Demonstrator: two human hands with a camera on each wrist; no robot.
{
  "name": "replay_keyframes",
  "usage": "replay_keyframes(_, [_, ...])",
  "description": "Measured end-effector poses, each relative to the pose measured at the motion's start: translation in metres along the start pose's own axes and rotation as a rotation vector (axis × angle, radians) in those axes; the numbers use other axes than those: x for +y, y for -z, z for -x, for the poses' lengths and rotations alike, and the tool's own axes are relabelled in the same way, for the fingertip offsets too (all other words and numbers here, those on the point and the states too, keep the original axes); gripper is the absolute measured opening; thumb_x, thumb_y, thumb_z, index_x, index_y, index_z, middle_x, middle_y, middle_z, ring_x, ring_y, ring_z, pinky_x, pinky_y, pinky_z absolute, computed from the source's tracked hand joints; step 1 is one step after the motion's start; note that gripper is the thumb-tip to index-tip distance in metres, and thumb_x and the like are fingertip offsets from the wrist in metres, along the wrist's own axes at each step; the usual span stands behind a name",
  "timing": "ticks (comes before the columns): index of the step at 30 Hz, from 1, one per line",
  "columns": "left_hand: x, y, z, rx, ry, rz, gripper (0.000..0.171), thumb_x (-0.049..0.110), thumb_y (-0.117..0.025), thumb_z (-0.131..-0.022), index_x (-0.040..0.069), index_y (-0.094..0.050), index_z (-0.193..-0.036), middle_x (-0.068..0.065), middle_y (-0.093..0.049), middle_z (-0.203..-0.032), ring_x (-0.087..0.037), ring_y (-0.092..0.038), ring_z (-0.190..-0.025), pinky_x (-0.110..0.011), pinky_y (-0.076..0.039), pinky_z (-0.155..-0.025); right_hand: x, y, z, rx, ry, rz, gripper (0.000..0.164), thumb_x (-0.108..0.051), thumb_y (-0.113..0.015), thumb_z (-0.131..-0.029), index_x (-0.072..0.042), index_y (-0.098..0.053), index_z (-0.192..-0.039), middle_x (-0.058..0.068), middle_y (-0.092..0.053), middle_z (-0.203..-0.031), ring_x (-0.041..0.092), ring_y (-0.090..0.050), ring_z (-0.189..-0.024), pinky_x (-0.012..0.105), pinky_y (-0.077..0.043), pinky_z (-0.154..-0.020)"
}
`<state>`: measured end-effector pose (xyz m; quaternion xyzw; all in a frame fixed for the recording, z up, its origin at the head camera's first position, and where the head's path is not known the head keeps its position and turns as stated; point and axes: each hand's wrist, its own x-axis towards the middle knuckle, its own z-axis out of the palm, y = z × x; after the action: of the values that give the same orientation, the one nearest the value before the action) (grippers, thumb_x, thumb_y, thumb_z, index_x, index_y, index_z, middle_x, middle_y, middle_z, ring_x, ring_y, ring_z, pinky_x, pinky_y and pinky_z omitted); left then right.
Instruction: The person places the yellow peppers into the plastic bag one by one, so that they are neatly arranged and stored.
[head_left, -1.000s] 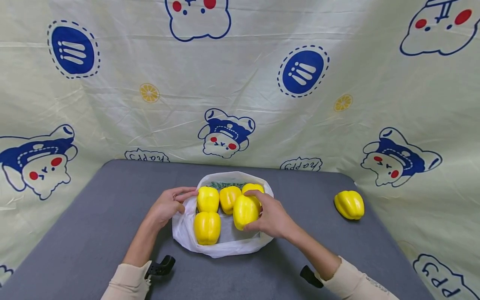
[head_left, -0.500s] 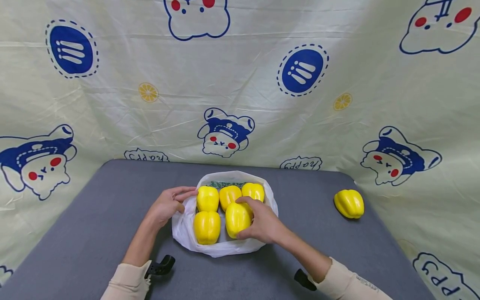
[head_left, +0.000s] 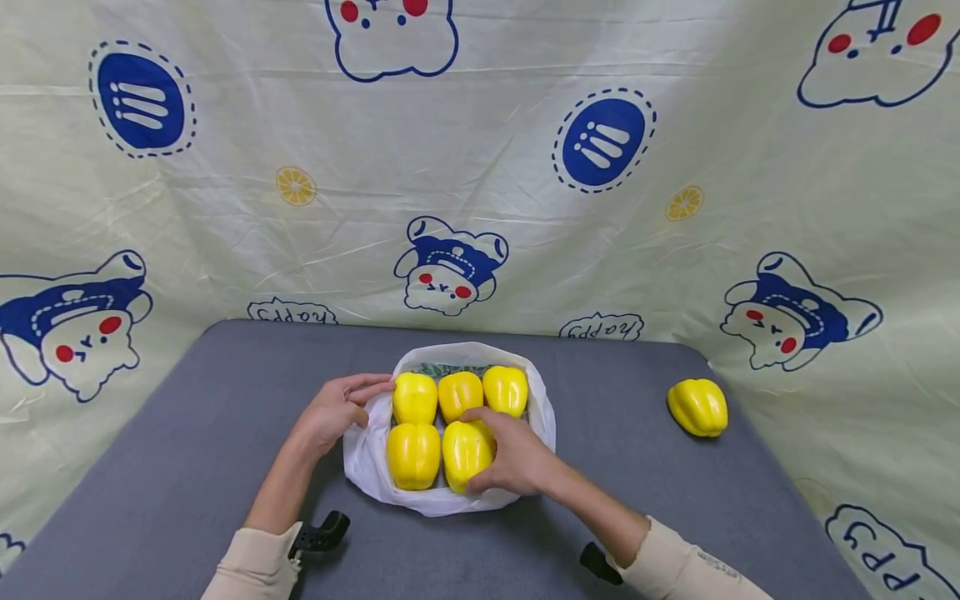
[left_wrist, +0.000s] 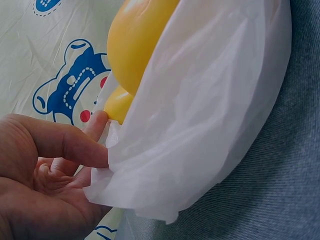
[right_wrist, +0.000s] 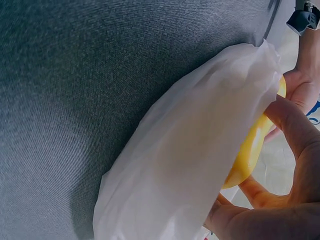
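Note:
A white plastic bag lies with its mouth open on the grey table, holding several yellow bell peppers in two rows. My right hand grips the front right bell pepper between thumb and fingers, low inside the bag. Beside it sits the front left bell pepper. At the bag's left rim, my left hand holds the plastic; in the left wrist view the hand has the bag's edge between its thumb and fingers. The right wrist view shows the bag wall hiding most of the gripped pepper.
One more yellow bell pepper lies alone near the table's right edge. Behind the grey table hangs a pale printed curtain. Black wrist straps sit at both cuffs.
My right hand has moved the bell pepper left and toward me, lower into the bag's front row beside the front left one. The left hand has stayed at the rim.

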<state>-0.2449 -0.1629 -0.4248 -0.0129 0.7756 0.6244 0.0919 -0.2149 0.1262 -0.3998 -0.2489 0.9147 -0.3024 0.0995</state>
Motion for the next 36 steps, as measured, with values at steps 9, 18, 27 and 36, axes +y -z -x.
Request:
replay_keyframes(9, [0.000,0.000,0.000,0.005,-0.003,-0.023,0.071,-0.020,-0.048,-0.077,0.007,-0.058,-0.142,-0.009,-0.064,-0.139,-0.031,-0.039,-0.148,-0.030,-0.043,-0.086,0.004,-0.004,-0.001,0.017,0.020,0.010,0.083,-0.020,-0.092,-0.064,-0.011,-0.055,-0.138,0.008,-0.062,-0.129,0.023,-0.055,-0.109,0.049,-0.047,-0.094])
replay_keyframes(18, [0.000,-0.001,0.000,0.002,-0.008,-0.028,0.070,-0.020,-0.048,-0.078,0.007,-0.058,-0.142,-0.009,-0.064,-0.139,-0.031,-0.039,-0.148,-0.031,-0.042,-0.086,0.005,-0.006,-0.002,0.035,0.018,0.019,0.083,-0.019,-0.092,-0.064,-0.012,-0.055,-0.138,0.008,-0.062,-0.131,0.024,-0.055,-0.111,0.050,-0.047,-0.095])
replay_keyframes(27, [-0.001,-0.001,0.001,-0.006,-0.016,-0.026,0.070,-0.019,-0.048,-0.078,0.007,-0.058,-0.142,-0.010,-0.065,-0.139,-0.031,-0.040,-0.148,-0.031,-0.042,-0.081,0.006,-0.009,-0.004,0.053,-0.003,0.009,0.084,-0.018,-0.092,-0.064,-0.013,-0.055,-0.139,0.009,-0.061,-0.134,0.026,-0.055,-0.114,0.052,-0.046,-0.098])
replay_keyframes(36, [-0.001,-0.001,0.000,-0.005,-0.017,-0.028,0.071,-0.019,-0.048,-0.077,0.007,-0.058,-0.142,-0.009,-0.065,-0.138,-0.031,-0.039,-0.148,-0.029,-0.043,-0.082,0.007,-0.011,-0.005,0.065,0.000,0.010,0.085,-0.020,-0.093,-0.065,-0.013,-0.054,-0.141,0.011,-0.059,-0.136,0.028,-0.053,-0.118,0.055,-0.044,-0.102])
